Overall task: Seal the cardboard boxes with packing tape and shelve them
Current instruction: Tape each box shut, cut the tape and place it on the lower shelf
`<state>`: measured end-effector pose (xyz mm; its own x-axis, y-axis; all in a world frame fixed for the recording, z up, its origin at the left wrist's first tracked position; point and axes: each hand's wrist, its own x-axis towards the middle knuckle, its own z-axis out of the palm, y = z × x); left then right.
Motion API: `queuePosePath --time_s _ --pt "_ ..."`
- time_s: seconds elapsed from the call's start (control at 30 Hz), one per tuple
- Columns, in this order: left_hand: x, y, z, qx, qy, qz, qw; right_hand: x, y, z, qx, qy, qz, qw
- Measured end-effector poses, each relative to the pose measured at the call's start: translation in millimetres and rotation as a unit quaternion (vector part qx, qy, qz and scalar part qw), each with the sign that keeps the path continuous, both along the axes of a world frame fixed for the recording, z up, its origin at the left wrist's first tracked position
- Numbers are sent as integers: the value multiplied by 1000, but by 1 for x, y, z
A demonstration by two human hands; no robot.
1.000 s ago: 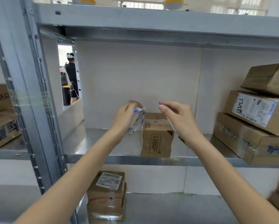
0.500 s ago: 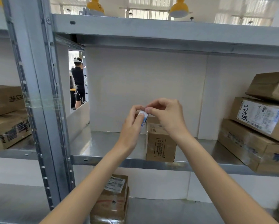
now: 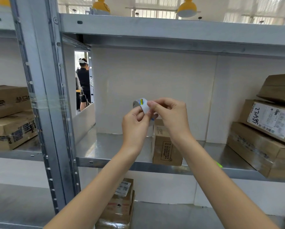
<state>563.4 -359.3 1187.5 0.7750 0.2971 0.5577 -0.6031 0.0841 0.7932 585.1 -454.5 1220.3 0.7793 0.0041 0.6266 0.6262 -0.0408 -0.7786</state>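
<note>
A small brown cardboard box (image 3: 167,146) stands upright on the middle metal shelf (image 3: 115,161), near its front edge. In front of it and a little above, my left hand (image 3: 135,123) holds a white roll of tape (image 3: 141,104) with a printed inner ring. My right hand (image 3: 169,114) pinches the roll's edge between thumb and forefinger. Both hands meet at the roll; neither one touches the box.
Stacked cardboard boxes (image 3: 269,129) fill the shelf's right end, one with a white shipping label. More boxes (image 3: 7,116) lie in the left bay behind a steel upright (image 3: 44,96). A taped box stack (image 3: 120,204) sits on the lower shelf. A person (image 3: 84,83) stands beyond a gap.
My hands came together: the right hand closed onto the tape roll that the left hand holds. Both hands rose slightly above the small box.
</note>
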Motion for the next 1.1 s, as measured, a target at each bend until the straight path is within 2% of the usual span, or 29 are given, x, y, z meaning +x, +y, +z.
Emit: queuePosePath --time_s 0.1,0.33,0.5,0.63,0.77,0.87,0.97,1.0,1.03,1.1 --pt "1 -1 -2 9 -8 37 999 -3 5 -1 81 37 21 996" --pt "3 0 -4 5 -20 63 998 -6 18 -1 179 114 47 976" --pt "2 3 -3 -3 -35 58 998 -6 25 1 191 127 67 971" --pt "0 8 -3 0 -58 45 997 5 17 3 237 176 130 947" --pt "4 14 -11 4 -58 35 998 13 20 -6 187 215 150 947" --pt "12 29 -17 55 -51 32 997 16 17 -12 92 236 95 963" --pt "33 53 -25 154 -14 77 985 11 5 -11 -30 140 -43 989" --pt "41 63 -30 199 10 115 973 9 1 -12 -121 97 -111 982" --pt "49 73 -36 254 36 158 953 7 -2 -14 -251 68 -190 947" --pt "63 92 -50 354 82 209 908 6 -7 -21 -475 70 -282 830"
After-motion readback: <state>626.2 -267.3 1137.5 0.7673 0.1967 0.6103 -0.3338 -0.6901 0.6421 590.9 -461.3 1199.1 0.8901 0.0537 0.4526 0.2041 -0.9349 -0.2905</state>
